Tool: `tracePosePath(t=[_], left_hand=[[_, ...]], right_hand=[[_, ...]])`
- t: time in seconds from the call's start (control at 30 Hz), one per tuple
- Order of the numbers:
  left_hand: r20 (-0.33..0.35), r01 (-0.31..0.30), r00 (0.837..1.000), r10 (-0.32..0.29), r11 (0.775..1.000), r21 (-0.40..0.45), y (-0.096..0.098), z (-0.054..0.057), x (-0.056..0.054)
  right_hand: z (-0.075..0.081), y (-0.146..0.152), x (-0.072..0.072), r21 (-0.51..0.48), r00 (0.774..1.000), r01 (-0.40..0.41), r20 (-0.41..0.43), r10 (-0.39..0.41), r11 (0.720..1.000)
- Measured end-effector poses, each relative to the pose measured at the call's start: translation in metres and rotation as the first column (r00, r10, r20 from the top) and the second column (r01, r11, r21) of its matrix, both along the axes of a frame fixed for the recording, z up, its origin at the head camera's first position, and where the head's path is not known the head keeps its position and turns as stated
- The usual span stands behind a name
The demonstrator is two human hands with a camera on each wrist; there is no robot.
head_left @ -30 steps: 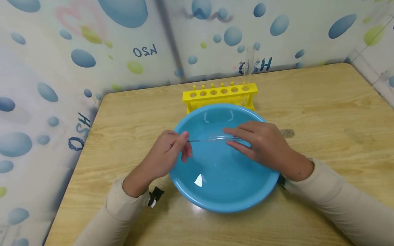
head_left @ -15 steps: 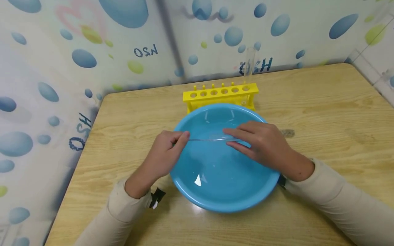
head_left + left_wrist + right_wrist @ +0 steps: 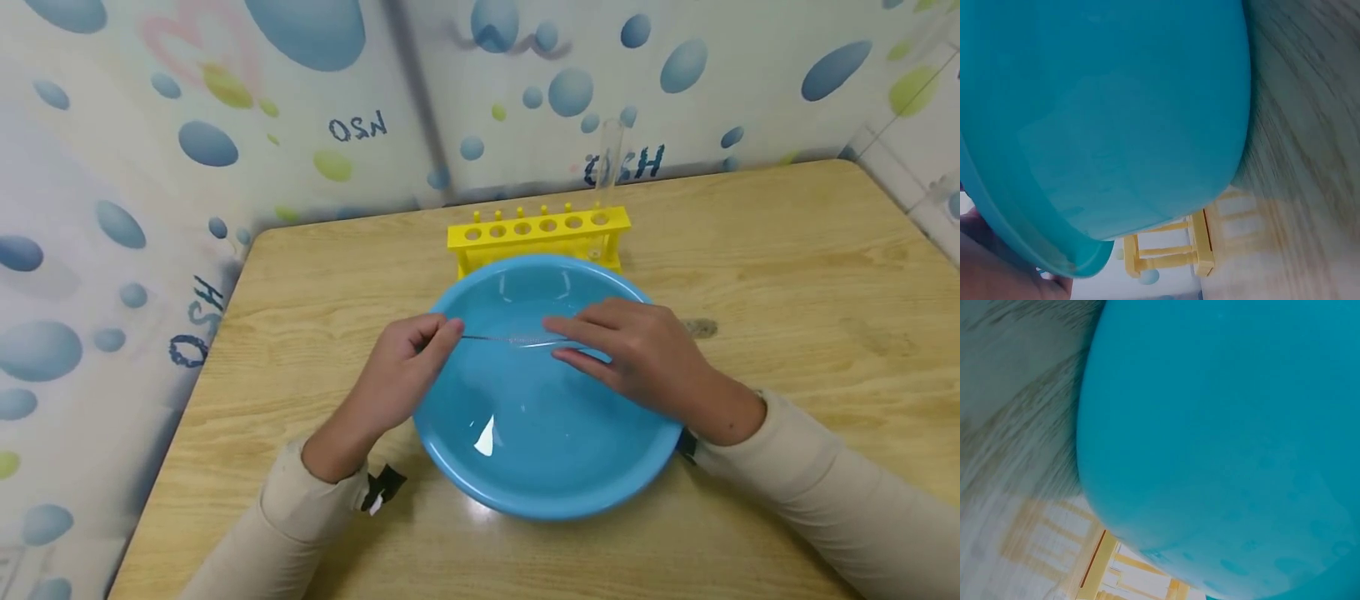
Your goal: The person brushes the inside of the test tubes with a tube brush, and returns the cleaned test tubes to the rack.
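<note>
In the head view, my left hand pinches the end of a thin, dark wire handle between thumb and fingers. This looks like a test tube brush, its far part running into a clear glass test tube. The tube lies roughly level over the blue basin, and my right hand pinches it between thumb and fingers. The right fingers cover the tube's right part. In the left wrist view, part of the left hand shows beside the basin's rim; the right wrist view shows only the basin's outer wall.
Behind the basin stands a yellow test tube rack, with one clear tube upright in its right end. Everything rests on a wooden table against a patterned wall. A small dark mark lies right of the basin.
My left hand has shifted slightly with the wire handle, and its lower fingers have curled in from view. The right hand holds the tube in nearly the same place.
</note>
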State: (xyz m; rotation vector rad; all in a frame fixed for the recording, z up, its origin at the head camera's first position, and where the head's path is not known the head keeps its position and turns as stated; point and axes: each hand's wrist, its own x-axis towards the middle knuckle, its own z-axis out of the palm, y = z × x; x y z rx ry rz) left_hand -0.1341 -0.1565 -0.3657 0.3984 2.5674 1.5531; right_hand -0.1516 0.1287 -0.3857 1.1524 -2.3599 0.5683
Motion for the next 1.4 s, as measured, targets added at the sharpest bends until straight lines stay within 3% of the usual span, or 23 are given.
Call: tracePosePath(t=[0.17,0.27,0.33,0.47,0.53,0.7,0.93,1.0,1.07,1.13,1.23,1.33,1.4], left_hand=[[-0.090,0.017,0.996,-0.016,1.000,0.010,0.000,0.001,-0.002],[-0.207,0.024,0.978,-0.029,0.999,-0.027,-0.002,-0.001,-0.003],[-0.317,0.029,0.947,-0.047,0.998,-0.063,-0.004,-0.003,-0.004],[-0.497,0.032,0.863,-0.094,0.991,-0.132,-0.007,-0.006,-0.006],[-0.524,0.042,0.842,-0.129,0.984,-0.174,-0.009,-0.006,-0.008],[-0.532,0.073,0.816,-0.224,0.954,-0.290,-0.010,-0.007,-0.008],[-0.627,0.079,0.719,-0.299,0.932,-0.353,-0.010,-0.006,-0.010],[-0.637,0.083,0.707,-0.308,0.930,-0.357,-0.011,-0.007,-0.011],[-0.627,0.096,0.710,-0.320,0.926,-0.364,-0.011,-0.009,-0.011],[-0.602,0.111,0.734,-0.316,0.929,-0.353,-0.011,-0.009,-0.011],[-0.531,0.123,0.807,-0.257,0.953,-0.275,-0.008,-0.007,-0.010],[-0.430,0.090,0.889,-0.160,0.980,-0.178,-0.006,-0.005,-0.005],[-0.367,0.062,0.924,-0.110,0.988,-0.141,-0.005,-0.004,-0.001]], right_hand=[[0.000,0.001,-0.001,-0.001,1.000,-0.005,0.019,0.005,1.000],[0.000,0.002,-0.001,0.003,1.000,-0.004,0.030,0.004,1.000],[0.000,0.002,-0.001,0.007,0.999,-0.002,0.033,0.002,1.000],[0.000,0.001,0.000,0.015,0.999,0.010,0.034,-0.011,1.000],[0.001,0.001,0.000,0.019,0.999,0.016,0.034,-0.017,1.000],[0.000,0.001,0.000,0.036,0.999,0.025,0.045,-0.027,0.999],[-0.001,0.001,0.000,0.030,0.997,0.037,0.059,-0.039,0.999],[-0.001,0.002,0.000,0.029,0.998,0.032,0.059,-0.034,0.999],[-0.002,0.002,0.000,0.027,0.998,0.026,0.058,-0.027,0.999],[-0.003,0.003,0.000,0.021,0.998,0.023,0.051,-0.024,1.000],[-0.003,0.003,-0.001,0.002,0.999,0.017,0.029,-0.017,1.000],[-0.003,0.002,-0.001,-0.020,1.000,0.004,0.011,-0.004,1.000],[-0.002,0.002,0.000,-0.025,1.000,-0.007,0.005,0.007,1.000]])
